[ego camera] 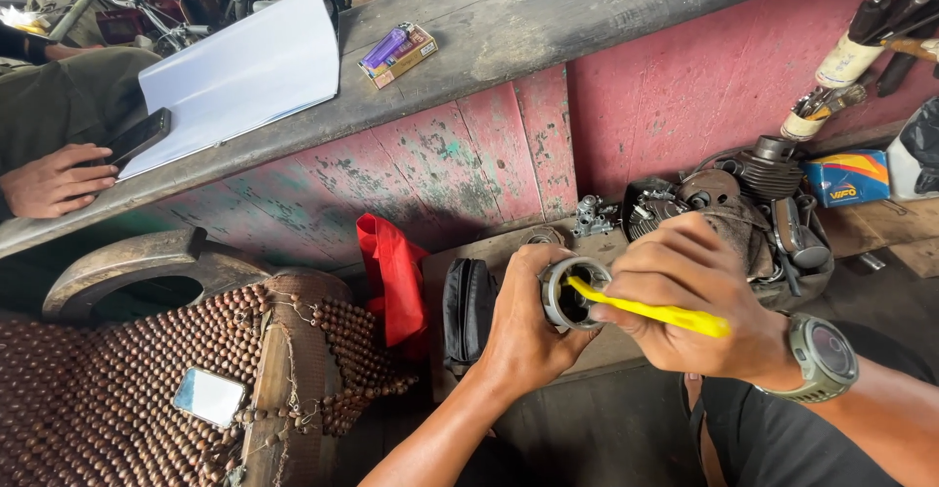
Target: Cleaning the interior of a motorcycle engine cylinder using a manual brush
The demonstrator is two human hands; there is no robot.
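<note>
Clamping around a short metal cylinder [570, 293], the left hand [528, 335] is holding it with its open mouth facing up, while the right hand [690, 301] is pinching a thin yellow tool [650, 313] whose tip is reaching into that mouth, fingers closed tight on the handle. A grey wristwatch [827, 358] is sitting on the right wrist, just right of the cylinder. Nothing is standing between the hands and the cylinder. Left of the cylinder, a black pouch [466, 313] is leaning upright with a red cloth [393, 277] hanging beside it; farther left, a wooden chair with a brown beaded seat cover [117, 389] is carrying a phone [208, 396] face up. Just behind the cylinder, a greasy engine block [743, 199] with ribbed fins is resting on a board. Beyond the cylinder, a worn grey wooden ledge [509, 27] is bearing a purple lighter on a small box [396, 53] and white paper [245, 71], where another person's hand [54, 182] is resting on a dark phone
</note>
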